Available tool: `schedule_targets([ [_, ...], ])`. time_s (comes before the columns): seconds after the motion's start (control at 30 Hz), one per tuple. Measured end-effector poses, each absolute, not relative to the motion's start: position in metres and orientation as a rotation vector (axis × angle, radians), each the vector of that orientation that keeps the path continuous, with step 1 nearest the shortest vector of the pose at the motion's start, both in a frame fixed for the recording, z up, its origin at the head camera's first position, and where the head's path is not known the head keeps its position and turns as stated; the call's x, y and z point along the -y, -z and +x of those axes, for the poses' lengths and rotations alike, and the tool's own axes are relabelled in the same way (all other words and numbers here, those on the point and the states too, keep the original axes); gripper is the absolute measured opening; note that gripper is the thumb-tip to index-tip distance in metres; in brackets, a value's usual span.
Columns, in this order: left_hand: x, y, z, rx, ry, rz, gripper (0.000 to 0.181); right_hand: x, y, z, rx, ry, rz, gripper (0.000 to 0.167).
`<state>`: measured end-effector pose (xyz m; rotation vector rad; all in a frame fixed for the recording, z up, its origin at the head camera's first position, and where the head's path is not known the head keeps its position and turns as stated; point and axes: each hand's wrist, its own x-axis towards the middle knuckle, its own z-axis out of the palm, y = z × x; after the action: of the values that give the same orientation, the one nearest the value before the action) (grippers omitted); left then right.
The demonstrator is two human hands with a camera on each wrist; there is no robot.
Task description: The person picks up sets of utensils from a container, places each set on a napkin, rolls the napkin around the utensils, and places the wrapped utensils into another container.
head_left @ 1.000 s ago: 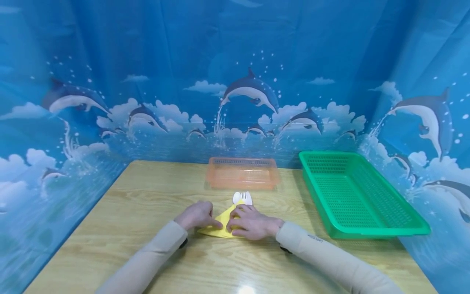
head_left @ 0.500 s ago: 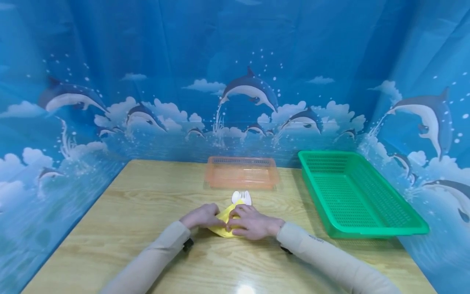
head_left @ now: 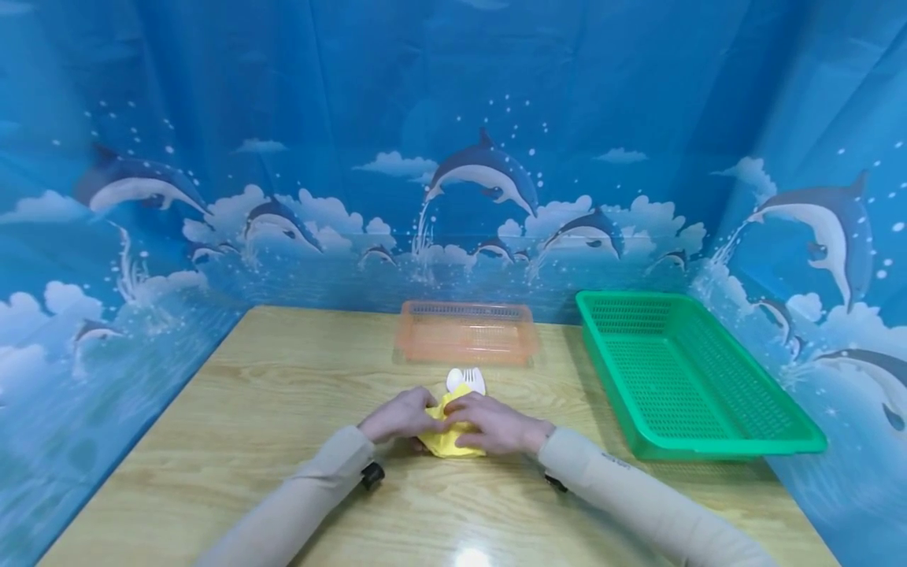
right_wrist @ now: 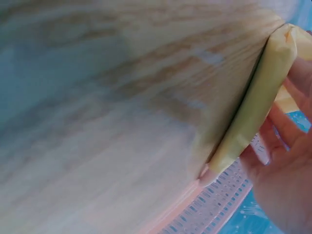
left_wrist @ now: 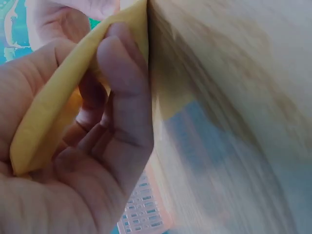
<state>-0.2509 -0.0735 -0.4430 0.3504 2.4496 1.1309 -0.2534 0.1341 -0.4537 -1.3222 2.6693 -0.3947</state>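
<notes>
A yellow cloth lies folded around white plastic cutlery; a spoon head and fork tines stick out at its far end. My left hand grips the cloth's left part, and in the left wrist view the fingers of that hand curl around a folded yellow edge. From the right, my right hand has bent fingers on top of the cloth. In the right wrist view the right hand lies against the rolled side of the cloth.
Behind the cutlery, a translucent orange basket stands at the back of the wooden table. A larger green basket stands at the right. A blue curtain with dolphins surrounds the table's back and sides.
My left hand has moved to the right, and the cloth's left corner that lay flat is now folded over toward the middle. The right hand has stayed nearly in place, its fingers shifting slightly.
</notes>
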Motion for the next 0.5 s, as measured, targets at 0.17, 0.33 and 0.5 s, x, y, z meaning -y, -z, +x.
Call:
schedule_targets([
  [0.17,0.069,0.442,-0.251,-2.434,-1.173,0.349,0.048,-0.131,0.454,-0.254,-2.771,0.416,-1.231,0.034],
  [0.33,0.062,0.442,-0.25,-2.423,-1.188,0.332,0.053,-0.131,0.455,-0.257,-2.719,0.532,-1.154,0.036],
  [0.5,0.057,0.443,-0.25,-2.408,-1.201,0.362,0.021,-0.131,0.456,-0.26,-2.698,0.592,-1.082,0.03],
])
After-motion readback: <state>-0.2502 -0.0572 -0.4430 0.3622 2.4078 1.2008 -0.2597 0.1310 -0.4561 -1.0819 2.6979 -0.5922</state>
